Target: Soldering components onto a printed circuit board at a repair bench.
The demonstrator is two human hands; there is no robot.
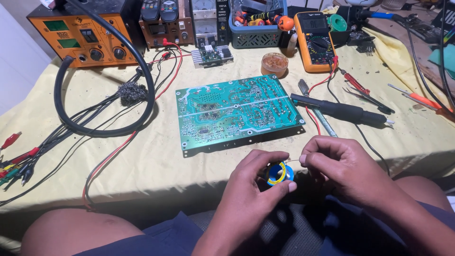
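My left hand [249, 189] grips a small blue and yellow spool of solder wire [278, 173] just below the table's front edge. My right hand [339, 166] pinches the thin free end of the wire coming off the spool, right beside it. A green circuit board [237, 111] lies solder side up on the yellow cloth, a little beyond both hands. A black soldering iron [341, 111] rests on the cloth to the right of the board.
An orange soldering station [85, 35] with a thick black hose [142, 66] stands back left, next to a wad of steel wool [132, 91]. Further along are a yellow multimeter [313, 40], a flux tin [275, 62], a basket of tools [258, 23], red screwdrivers [355, 83] and clip leads [19, 159].
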